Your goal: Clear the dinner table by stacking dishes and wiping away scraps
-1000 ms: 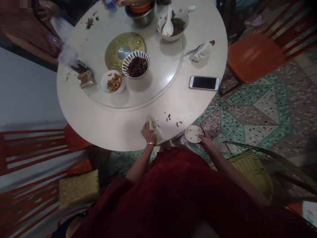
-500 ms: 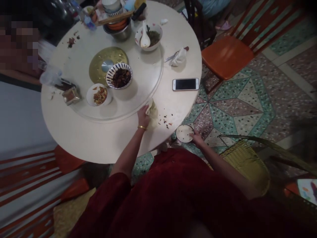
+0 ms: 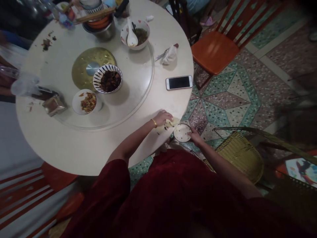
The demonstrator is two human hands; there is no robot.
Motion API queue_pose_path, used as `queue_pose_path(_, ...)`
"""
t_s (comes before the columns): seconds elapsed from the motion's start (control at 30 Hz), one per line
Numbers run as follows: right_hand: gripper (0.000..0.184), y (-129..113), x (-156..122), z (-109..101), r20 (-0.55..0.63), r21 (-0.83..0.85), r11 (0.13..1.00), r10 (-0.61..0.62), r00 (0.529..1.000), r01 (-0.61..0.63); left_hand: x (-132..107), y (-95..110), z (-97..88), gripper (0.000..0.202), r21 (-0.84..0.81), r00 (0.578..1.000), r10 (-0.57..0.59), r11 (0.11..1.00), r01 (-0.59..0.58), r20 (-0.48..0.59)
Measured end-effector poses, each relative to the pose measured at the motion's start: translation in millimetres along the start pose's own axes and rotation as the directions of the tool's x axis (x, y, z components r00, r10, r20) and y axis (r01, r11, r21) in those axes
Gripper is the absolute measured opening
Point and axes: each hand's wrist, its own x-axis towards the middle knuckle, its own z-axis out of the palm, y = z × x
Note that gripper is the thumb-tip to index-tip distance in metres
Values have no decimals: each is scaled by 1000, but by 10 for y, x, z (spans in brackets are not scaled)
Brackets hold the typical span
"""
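A person in a dark red top, seen from above, stands at a round cream table [image 3: 74, 148]. Just right of the frame's centre, the left hand [image 3: 162, 118], with a gold bracelet [image 3: 154, 123] at its wrist, lies palm down near the table's edge, its fingers bent over a pale yellowish cloth [image 3: 175, 121] and pressing it to the tabletop. Dark food scraps [image 3: 158, 133] lie just below the cloth. Immediately right of it, the right hand [image 3: 196, 137] pinches the right side of a small white plate [image 3: 182, 129] with a dark rim, held level at the table's edge; whether plate and table touch cannot be told. Small dark specks show on the plate. Above, toward the right of the table, lie a white smartphone [image 3: 178, 82] and a crumpled tissue [image 3: 170, 55]. On the glass turntable [image 3: 133, 96], left of centre, sit a striped bowl [image 3: 97, 80] of dark food and a white bowl [image 3: 76, 104] of chopped food. At upper centre, a soup bowl [image 3: 140, 47] holds a white spoon [image 3: 132, 38]. An orange wooden chair [image 3: 213, 53] stands at upper right, a woven chair [image 3: 240, 157] at lower right.
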Motion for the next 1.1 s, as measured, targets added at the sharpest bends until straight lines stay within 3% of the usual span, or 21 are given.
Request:
queue_pose_path(0.07, 55, -1, -49, 37, -27, 32, 998, 63, 998, -62, 48, 68, -94, 34, -66, 994, 78, 995, -73, 78)
queue_pose_path(0.13, 55, 5, -97, 73, -43, 34, 998, 60, 997, -58, 44, 85, -289, 31, -125, 993, 113, 986, -109, 29)
queue_pose_path(0.23, 56, 33, -144, 111, -63, 31, 997, 69, 996, -67, -196, 18, -639, 23, -123, 975, 22, 991, -51, -222)
queue_pose_path(0.3, 58, 55, -157, 124, -75, 39, 996, 81, 994, -78, -536, -31, -729, 23, -85, 923, -93, 994, 65, -373)
queue_pose_path(0.33, 58, 63, -160, 127, -80, 43, 997, 73, 994, -70, -738, -38, -691, 24, -71, 886, -161, 987, 144, -434)
queue_pose_path(0.4, 56, 77, -161, 132, -86, 46, 998, 38, 996, -34, -1125, 3, -438, 31, -80, 770, -327, 937, 341, -547)
queue_pose_path(0.43, 54, 82, -161, 133, -90, 48, 999, 25, 996, -21, -1275, 48, -243, 36, -103, 680, -415, 887, 450, -604)
queue_pose_path(0.5, 54, 92, -162, 139, -92, 55, 998, 24, 995, -19, -1426, 166, 190, 46, -163, 507, -535, 779, 606, -676)
queue_pose_path(0.53, 54, 98, -162, 143, -88, 61, 998, 33, 996, -28, -1417, 227, 388, 50, -183, 441, -567, 734, 654, -696)
queue_pose_path(0.57, 55, 105, -163, 149, -83, 68, 997, 44, 996, -38, -1356, 282, 553, 53, -200, 391, -587, 700, 686, -709)
queue_pose_path(0.63, 55, 117, -165, 164, -81, 88, 995, 55, 995, -48, -1131, 358, 752, 59, -208, 354, -595, 674, 709, -721)
queue_pose_path(0.7, 55, 123, -164, 181, -93, 110, 993, 57, 994, -47, -865, 384, 791, 65, -195, 371, -582, 688, 699, -723)
queue_pose_path(0.83, 58, 108, -133, 193, -146, 114, 992, 73, 987, -56, -533, 356, 672, 70, -153, 450, -536, 747, 647, -714)
queue_pose_path(0.97, 58, 67, -87, 172, -152, 42, 999, 12, 988, -6, -448, 365, 639, 62, -104, 582, -477, 823, 558, -659)
queue_pose_path(1.1, 60, 19, -114, 164, -165, 25, 1000, -11, 986, 16, -335, 489, 784, 54, -69, 702, -400, 891, 450, -589)
